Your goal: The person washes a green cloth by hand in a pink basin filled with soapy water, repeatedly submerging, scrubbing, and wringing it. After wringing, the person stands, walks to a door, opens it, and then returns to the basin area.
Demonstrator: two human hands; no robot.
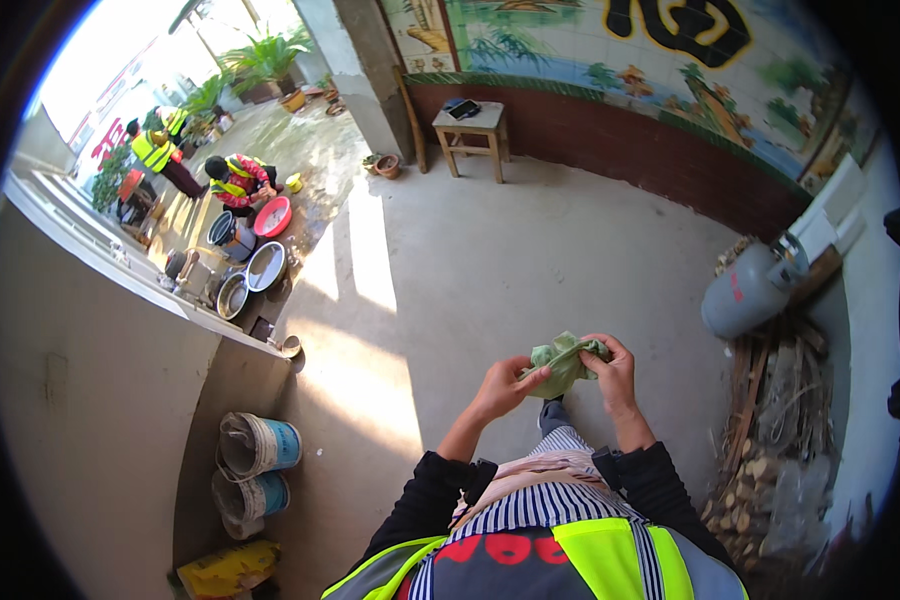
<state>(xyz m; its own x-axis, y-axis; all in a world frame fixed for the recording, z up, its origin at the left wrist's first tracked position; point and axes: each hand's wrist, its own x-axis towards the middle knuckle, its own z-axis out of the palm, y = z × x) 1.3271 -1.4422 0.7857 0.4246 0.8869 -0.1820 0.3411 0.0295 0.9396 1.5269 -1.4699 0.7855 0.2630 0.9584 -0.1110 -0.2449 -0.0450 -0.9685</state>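
Observation:
A crumpled green cloth (562,365) is stretched between my two hands, in front of my body and above the concrete floor. My left hand (504,386) grips its left side, thumb on top. On the opposite side, my right hand (610,365) pinches the upper right edge between thumb and fingers. The cloth's folds hide some of my fingertips. Below it show a striped garment (562,442) and one of my shoes (551,412).
A small wooden stool (471,124) with a phone on it stands by the tiled wall. At right are a gas cylinder (746,289) and stacked firewood (750,480). Plastic buckets (259,450) line the left wall. Outside, a person (236,184) crouches at a red basin (273,217); others stand behind.

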